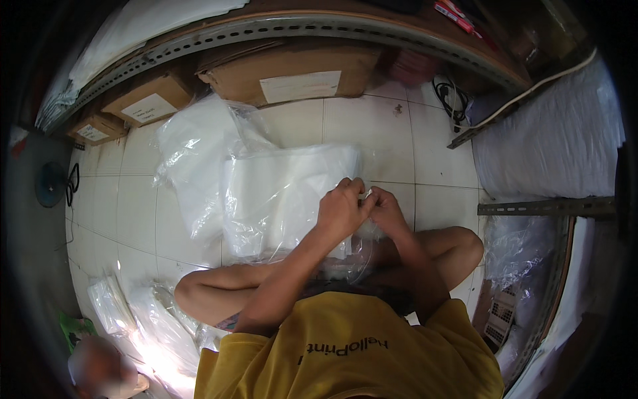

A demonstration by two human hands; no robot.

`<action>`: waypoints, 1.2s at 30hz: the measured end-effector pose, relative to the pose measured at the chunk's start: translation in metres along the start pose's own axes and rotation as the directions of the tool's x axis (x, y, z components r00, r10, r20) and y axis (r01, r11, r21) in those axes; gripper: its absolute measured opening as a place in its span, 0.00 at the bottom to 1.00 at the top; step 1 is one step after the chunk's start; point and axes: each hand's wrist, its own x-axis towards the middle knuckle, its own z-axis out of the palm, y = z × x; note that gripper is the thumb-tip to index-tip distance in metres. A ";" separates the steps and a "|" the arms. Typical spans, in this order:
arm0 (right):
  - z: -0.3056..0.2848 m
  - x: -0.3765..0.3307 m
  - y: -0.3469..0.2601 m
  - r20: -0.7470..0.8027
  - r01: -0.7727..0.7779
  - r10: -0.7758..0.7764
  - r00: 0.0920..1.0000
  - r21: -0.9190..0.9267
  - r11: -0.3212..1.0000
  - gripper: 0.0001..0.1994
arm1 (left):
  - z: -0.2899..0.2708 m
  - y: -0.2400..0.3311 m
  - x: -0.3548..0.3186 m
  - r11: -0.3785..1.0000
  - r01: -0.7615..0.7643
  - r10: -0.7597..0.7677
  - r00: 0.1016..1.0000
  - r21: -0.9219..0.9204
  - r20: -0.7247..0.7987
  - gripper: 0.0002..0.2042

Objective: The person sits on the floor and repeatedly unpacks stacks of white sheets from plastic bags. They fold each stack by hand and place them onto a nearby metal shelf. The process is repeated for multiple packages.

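Both hands meet at the right side of a clear plastic bag (279,199) — the left hand (341,207) and right hand (388,211) have fingers curled, tips together, though what they pinch, if anything, I can't tell. The bag lies on the floor (438,206) before the crossed legs (455,249), a white stack showing through it. Against its left edge sits a second bag (196,149), white inside too. Cardboard boxes (229,76) line the shelf (319,26) beyond, contents hidden — and to the right, bare tile offers room.
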 end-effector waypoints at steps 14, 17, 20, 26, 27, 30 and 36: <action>-0.011 -0.023 -0.013 0.269 -0.086 0.059 0.961 0.090 0.992 0.07 | -0.001 -0.039 0.006 0.750 0.413 -0.175 0.877 -0.516 0.447 0.10; -0.008 -0.024 -0.014 0.250 -0.114 0.080 0.965 0.124 0.986 0.06 | -0.004 -0.043 0.007 0.768 0.359 -0.088 0.879 -0.530 0.469 0.11; 0.003 -0.020 -0.012 0.195 -0.127 0.115 0.974 0.049 0.991 0.08 | -0.003 -0.042 0.004 0.697 0.396 -0.130 0.889 -0.598 0.438 0.10; 0.000 -0.012 -0.001 -0.111 -0.130 0.186 0.976 0.385 0.914 0.13 | 0.006 -0.054 -0.004 0.541 0.099 -0.044 0.995 -0.835 0.090 0.08; -0.018 -0.010 0.025 -0.206 -0.136 0.157 0.966 0.113 0.984 0.14 | -0.006 -0.049 -0.002 0.326 0.033 -0.141 0.990 -0.945 -0.014 0.07; -0.060 -0.006 0.075 -0.391 -0.173 -0.039 0.919 -0.491 0.854 0.15 | -0.075 -0.037 0.003 0.036 -0.071 -0.235 0.969 -0.997 -0.077 0.07; 0.009 -0.015 -0.032 -0.395 0.125 -0.253 0.883 -0.323 0.938 0.08 | -0.110 -0.020 -0.014 0.629 -0.017 0.020 1.000 -0.777 -0.005 0.05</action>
